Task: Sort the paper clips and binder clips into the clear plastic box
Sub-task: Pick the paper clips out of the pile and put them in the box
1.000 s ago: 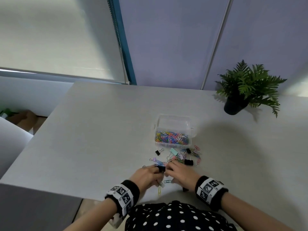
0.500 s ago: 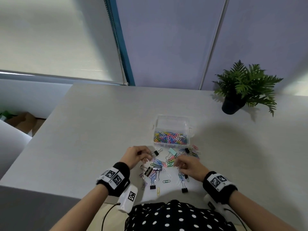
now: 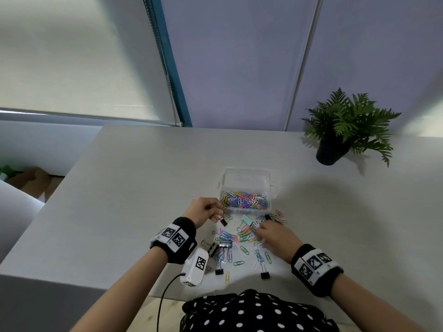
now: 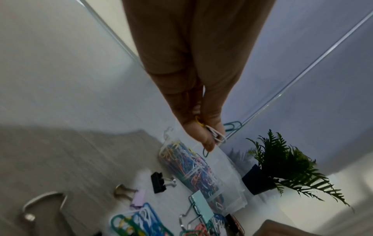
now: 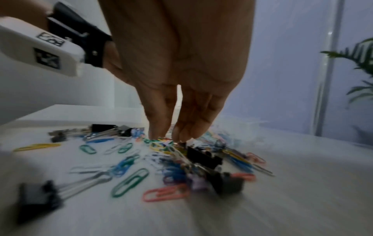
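Observation:
The clear plastic box point(image 3: 247, 174) stands mid-table, and its near compartment holds several coloured paper clips point(image 3: 242, 200). My left hand point(image 3: 211, 209) hovers at the box's near left corner. It pinches a few paper clips point(image 4: 217, 135), white, yellow and teal. My right hand point(image 3: 262, 232) points down into the loose pile point(image 3: 242, 236) in front of the box, thumb and fingertips closing on coloured paper clips point(image 5: 163, 141). Binder clips lie in the scatter: a mint one point(image 3: 247, 220), a small black one point(image 3: 224, 222) and a larger black one point(image 3: 225, 244).
A potted fern point(image 3: 335, 149) stands at the table's far right. More black binder clips point(image 3: 265, 275) and paper clips lie close to the near table edge point(image 3: 215, 292). A white sensor block point(image 3: 195, 269) with a cable hangs under my left wrist.
My left hand has lifted from the near pile and moved forward to the box's corner with paper clips in it. My right hand has shifted forward and right into the pile.

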Tool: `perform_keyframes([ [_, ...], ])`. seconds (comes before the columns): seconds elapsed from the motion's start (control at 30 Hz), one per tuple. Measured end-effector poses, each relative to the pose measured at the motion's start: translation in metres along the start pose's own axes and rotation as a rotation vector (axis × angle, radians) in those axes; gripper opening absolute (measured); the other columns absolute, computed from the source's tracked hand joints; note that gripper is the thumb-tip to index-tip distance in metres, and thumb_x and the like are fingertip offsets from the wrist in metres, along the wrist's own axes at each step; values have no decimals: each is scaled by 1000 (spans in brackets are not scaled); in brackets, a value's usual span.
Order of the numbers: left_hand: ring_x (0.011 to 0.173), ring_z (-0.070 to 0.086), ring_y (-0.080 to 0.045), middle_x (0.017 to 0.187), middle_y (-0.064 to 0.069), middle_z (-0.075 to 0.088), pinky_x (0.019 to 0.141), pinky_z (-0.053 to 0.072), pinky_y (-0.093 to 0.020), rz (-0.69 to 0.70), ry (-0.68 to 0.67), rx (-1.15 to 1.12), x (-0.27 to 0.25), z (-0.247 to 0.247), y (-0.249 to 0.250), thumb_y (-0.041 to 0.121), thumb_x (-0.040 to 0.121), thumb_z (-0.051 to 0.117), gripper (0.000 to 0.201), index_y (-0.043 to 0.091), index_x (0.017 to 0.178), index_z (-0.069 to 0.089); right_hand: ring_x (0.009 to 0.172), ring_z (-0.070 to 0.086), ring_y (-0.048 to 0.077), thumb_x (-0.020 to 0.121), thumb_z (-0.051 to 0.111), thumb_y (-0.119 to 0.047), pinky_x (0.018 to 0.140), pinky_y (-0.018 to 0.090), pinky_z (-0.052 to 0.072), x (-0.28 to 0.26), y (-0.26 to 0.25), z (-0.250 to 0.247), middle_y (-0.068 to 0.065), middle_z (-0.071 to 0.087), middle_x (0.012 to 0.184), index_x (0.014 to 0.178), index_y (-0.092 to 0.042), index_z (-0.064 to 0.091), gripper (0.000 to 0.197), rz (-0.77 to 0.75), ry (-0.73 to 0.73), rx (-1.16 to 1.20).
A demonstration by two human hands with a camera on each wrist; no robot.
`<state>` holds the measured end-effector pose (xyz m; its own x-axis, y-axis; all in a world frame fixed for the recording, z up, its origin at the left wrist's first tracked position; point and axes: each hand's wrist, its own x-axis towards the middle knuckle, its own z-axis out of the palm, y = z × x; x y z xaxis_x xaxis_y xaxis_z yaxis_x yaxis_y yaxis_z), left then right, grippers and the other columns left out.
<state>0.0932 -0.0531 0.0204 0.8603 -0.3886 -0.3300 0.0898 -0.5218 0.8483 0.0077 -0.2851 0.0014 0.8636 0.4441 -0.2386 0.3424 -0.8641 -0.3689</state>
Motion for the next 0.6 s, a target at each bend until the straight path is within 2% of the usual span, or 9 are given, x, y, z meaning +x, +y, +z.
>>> perform_keyframes([
  [0.07, 48, 59, 6, 71, 0, 64, 58, 51, -9, -8, 8, 36, 4, 0, 5, -4, 88, 53, 14, 8, 86, 61, 89, 47, 19, 84, 58, -13, 81, 36, 45, -3, -10, 5, 6, 52, 101, 99, -7, 51, 17, 55, -4, 40],
  [0.13, 46, 58, 8, 71, 1, 63, 57, 51, -8, -16, 23, 63, 11, 0, 12, -3, 89, 51, 14, 8, 88, 60, 96, 49, 22, 83, 62, -23, 82, 35, 42, -4, -17, 10, 7, 48, 111, 110, -7, 46, 35, 140, -114, 75],
  [0.2, 47, 57, 7, 76, -2, 65, 58, 51, -8, -14, 38, 115, 21, 0, 21, 0, 89, 52, 12, 5, 93, 62, 108, 47, 26, 80, 66, -27, 77, 33, 39, -3, -23, 16, 9, 41, 124, 120, -7, 39, 53, 156, -169, 64],
  [0.27, 53, 57, 2, 86, -8, 67, 62, 50, -11, -4, 50, 203, 32, 2, 30, 4, 88, 56, 13, 1, 98, 64, 113, 41, 27, 77, 69, -26, 74, 32, 36, -1, -26, 22, 11, 36, 128, 122, -8, 37, 59, 135, -168, 31],
  [0.33, 60, 58, -7, 94, -15, 70, 67, 52, -18, 1, 58, 261, 42, 3, 39, 5, 87, 57, 14, -1, 99, 64, 115, 38, 26, 77, 68, -17, 71, 32, 33, 1, -27, 27, 11, 35, 127, 118, -7, 40, 50, 109, -152, 15],
  [0.4, 73, 63, -17, 99, -17, 70, 80, 55, -30, 9, 62, 332, 51, 5, 46, 3, 87, 58, 14, -1, 98, 65, 111, 40, 26, 80, 61, -5, 69, 31, 29, 1, -26, 32, 12, 38, 123, 106, -7, 44, 31, 64, -88, -3],
  [0.43, 81, 64, -20, 100, -17, 71, 86, 53, -31, 12, 56, 374, 55, 5, 48, 2, 87, 57, 15, 0, 98, 66, 109, 42, 25, 81, 57, -1, 68, 31, 28, 1, -25, 33, 12, 40, 122, 101, -6, 45, 24, 51, -69, -8],
  [0.53, 96, 65, -21, 104, -13, 70, 91, 48, -26, 9, -15, 453, 58, 5, 49, -4, 87, 50, 23, 4, 99, 68, 106, 44, 26, 82, 48, 8, 68, 32, 25, 0, -20, 34, 14, 45, 120, 95, -5, 48, 17, 27, -45, -16],
  [0.6, 100, 65, -20, 107, -11, 70, 93, 46, -24, 38, -39, 492, 55, 4, 47, -6, 88, 46, 28, 6, 102, 68, 104, 46, 26, 83, 46, 8, 68, 31, 24, 0, -18, 34, 14, 47, 116, 95, -3, 50, 17, 17, -48, -1],
])
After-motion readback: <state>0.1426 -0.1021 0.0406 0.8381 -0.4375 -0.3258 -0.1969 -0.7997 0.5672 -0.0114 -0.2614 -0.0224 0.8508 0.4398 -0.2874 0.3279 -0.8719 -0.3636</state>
